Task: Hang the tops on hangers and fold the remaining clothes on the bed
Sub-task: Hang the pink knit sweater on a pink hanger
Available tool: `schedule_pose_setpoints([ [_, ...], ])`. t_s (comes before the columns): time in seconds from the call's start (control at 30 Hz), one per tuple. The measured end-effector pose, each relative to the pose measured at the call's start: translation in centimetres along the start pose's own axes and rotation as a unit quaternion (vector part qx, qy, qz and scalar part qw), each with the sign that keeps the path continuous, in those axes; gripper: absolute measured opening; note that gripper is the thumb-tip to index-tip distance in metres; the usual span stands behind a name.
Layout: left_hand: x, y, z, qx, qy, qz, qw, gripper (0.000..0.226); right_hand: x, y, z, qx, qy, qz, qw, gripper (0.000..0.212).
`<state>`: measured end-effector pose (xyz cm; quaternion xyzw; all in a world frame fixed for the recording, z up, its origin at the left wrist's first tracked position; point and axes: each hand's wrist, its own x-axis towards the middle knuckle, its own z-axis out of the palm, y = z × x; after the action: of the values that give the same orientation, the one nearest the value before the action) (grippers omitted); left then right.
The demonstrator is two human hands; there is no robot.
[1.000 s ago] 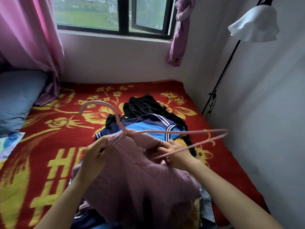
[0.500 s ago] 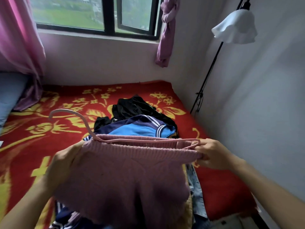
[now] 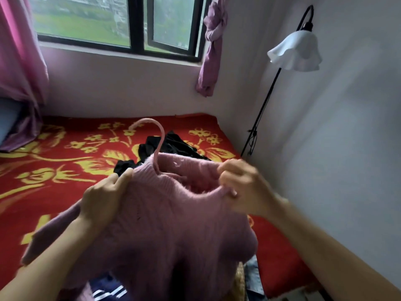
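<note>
Since the earlier frame the right hand (image 3: 236,187) has come in from the end of the hanger (image 3: 159,148) and now pinches the sweater (image 3: 173,224) collar, fingers curled; the left hand (image 3: 104,196) grips the knit at the other shoulder, holding it above the bed (image 3: 65,153). The hook, earlier lying flat, now stands out of the neck. Risk: uneven tugging could slip the knit off one hanger arm.

Between the left hand (image 3: 104,196) and right hand (image 3: 240,185), only the hook of the pink hanger (image 3: 158,151) shows. Its arms are buried inside the pink sweater (image 3: 173,224), whose hem runs off the bottom edge. The right hand is motion-blurred, so whether it also pinches the hanger cannot be told. Below the left hand, a navy striped garment (image 3: 108,290) is mostly covered.
</note>
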<state>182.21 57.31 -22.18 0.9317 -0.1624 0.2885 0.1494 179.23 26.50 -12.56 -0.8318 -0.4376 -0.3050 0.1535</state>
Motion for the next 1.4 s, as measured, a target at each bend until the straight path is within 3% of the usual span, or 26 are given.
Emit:
schedule_pose_setpoints([
  [0.1, 0.5, 1.3, -2.0, -0.055, 0.050, -0.034, 0.997, 0.029, -0.1, -1.4, 1.7, 0.006, 0.003, -0.014, 1.000, 0.022],
  [0.17, 0.7, 0.9, -3.3, -0.081, 0.098, -0.042, 0.991, 0.022, -1.2, 0.4, 1.1, -0.017, 0.043, 0.071, 0.996, 0.039],
  [0.23, 0.8, 0.0, -4.0, -0.077, 0.132, -0.044, 0.987, 0.024, -2.4, 2.9, -0.3, -0.033, 0.064, 0.210, 0.975, 0.076],
  [0.3, 0.8, -0.6, -4.1, -0.054, 0.167, -0.020, 0.984, 0.027, -3.2, 5.1, -1.3, 0.077, -0.002, 0.372, 0.925, 0.101],
  [0.33, 0.9, -0.9, -4.1, -0.054, 0.174, -0.007, 0.983, 0.030, -3.4, 5.9, -1.3, 0.146, -0.055, 0.414, 0.897, 0.108],
  [0.43, 1.5, -0.8, -4.4, -0.067, 0.182, 0.008, 0.981, 0.035, -4.4, 7.6, -0.2, 0.376, -0.153, 0.448, 0.797, 0.111],
  [0.5, 1.9, -0.5, -4.5, -0.062, 0.185, 0.015, 0.981, 0.037, -5.2, 7.7, 0.6, 0.476, -0.150, 0.488, 0.716, 0.106],
  [0.57, 2.1, -0.5, -4.6, -0.057, 0.183, 0.020, 0.981, 0.039, -6.0, 7.6, 1.1, 0.521, -0.160, 0.504, 0.670, 0.101],
  [0.63, 1.9, -1.2, -4.8, -0.062, 0.175, 0.013, 0.983, 0.038, -6.3, 8.0, 1.0, 0.507, -0.161, 0.506, 0.679, 0.092],
  [0.8, 1.1, -2.7, -5.0, -0.051, 0.146, -0.003, 0.988, 0.030, -5.6, 8.0, -1.3, 0.405, -0.122, 0.487, 0.764, 0.042],
  [0.9, 0.3, -4.3, -4.3, -0.068, 0.105, -0.019, 0.992, 0.041, -5.1, 7.2, -2.6, 0.373, -0.061, 0.451, 0.809, 0.016],
  [0.97, 0.0, -4.6, -4.2, -0.049, 0.092, -0.005, 0.995, 0.039, -4.8, 6.9, -3.0, 0.339, 0.015, 0.431, 0.836, 0.030],
  [1.07, 0.6, -2.7, -4.2, -0.065, 0.104, 0.014, 0.992, 0.032, -3.7, 5.6, -2.7, 0.304, 0.063, 0.389, 0.867, 0.027],
  [1.2, 1.1, -0.1, -4.0, -0.121, 0.114, 0.070, 0.984, 0.042, -3.3, 4.4, -1.0, 0.217, 0.020, 0.329, 0.919, 0.008],
  [1.27, 1.1, 0.6, -4.1, -0.162, 0.126, 0.069, 0.976, 0.049, -4.0, 4.8, -1.0, 0.145, -0.026, 0.302, 0.942, 0.025],
  [1.33, 1.2, 0.9, -4.2, -0.225, 0.140, 0.057, 0.962, 0.042, -4.6, 4.8, -1.1, 0.105, -0.086, 0.299, 0.944, 0.040],
  [1.4, 1.3, 1.3, -4.1, -0.255, 0.130, 0.056, 0.956, 0.038, -4.8, 4.4, -0.7, 0.078, -0.088, 0.312, 0.943, 0.045],
])
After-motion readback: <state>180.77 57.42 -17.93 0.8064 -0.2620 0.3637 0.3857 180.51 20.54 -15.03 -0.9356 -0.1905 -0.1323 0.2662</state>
